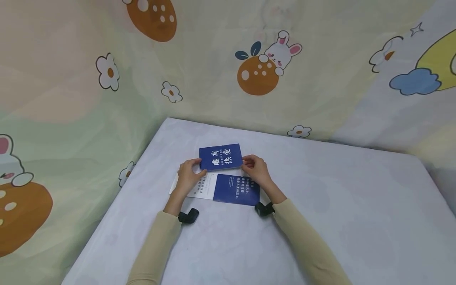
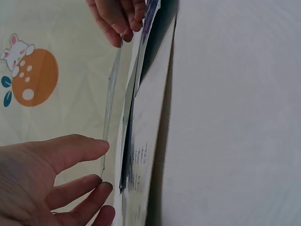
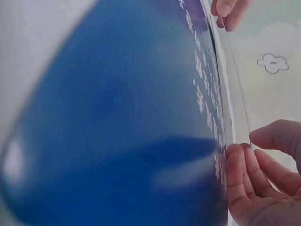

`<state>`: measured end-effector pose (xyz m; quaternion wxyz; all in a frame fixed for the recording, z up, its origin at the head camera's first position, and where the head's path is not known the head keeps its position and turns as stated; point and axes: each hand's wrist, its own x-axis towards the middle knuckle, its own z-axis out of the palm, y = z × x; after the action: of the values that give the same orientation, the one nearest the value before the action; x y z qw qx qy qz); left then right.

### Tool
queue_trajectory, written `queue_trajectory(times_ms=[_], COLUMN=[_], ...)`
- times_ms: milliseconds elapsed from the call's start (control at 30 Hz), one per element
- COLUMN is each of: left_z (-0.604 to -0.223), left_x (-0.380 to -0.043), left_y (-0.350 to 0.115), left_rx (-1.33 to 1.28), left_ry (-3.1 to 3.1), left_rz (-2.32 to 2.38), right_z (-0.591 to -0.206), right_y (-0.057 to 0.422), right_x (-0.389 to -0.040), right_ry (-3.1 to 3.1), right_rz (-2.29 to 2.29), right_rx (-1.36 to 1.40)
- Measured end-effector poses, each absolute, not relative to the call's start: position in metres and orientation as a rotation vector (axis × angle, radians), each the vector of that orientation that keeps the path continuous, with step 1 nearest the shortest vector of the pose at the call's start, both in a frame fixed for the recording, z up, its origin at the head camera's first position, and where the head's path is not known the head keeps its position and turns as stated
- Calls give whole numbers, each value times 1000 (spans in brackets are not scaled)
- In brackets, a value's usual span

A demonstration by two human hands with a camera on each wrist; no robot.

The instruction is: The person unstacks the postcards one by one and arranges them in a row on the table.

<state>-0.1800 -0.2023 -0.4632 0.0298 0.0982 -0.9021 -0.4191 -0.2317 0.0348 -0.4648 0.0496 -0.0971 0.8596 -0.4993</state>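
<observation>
Left hand [image 1: 187, 174]: pinches the left edge of a blue card [image 1: 221, 157].
Right hand [image 1: 258, 171]: pinches its right edge.
Blue card: between both hands, white lettering showing.
Nearer the sleeves [image 1: 153, 245]: white printed sheet [image 1: 204, 190], blue printed sheet [image 1: 231, 190], on the table [image 1: 338, 206].
</observation>
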Motion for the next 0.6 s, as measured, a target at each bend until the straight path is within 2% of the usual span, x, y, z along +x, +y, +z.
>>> queue_trajectory(times_ms=[600], left_z=[-458], left_x=[-177], left_y=[-192], left_rx=[210], left_ry=[-2745], left_rz=[-1370], right_z=[-454], right_y=[53], right_x=[-221], right_ry=[2595], right_rz=[-1573], right_rx=[-164])
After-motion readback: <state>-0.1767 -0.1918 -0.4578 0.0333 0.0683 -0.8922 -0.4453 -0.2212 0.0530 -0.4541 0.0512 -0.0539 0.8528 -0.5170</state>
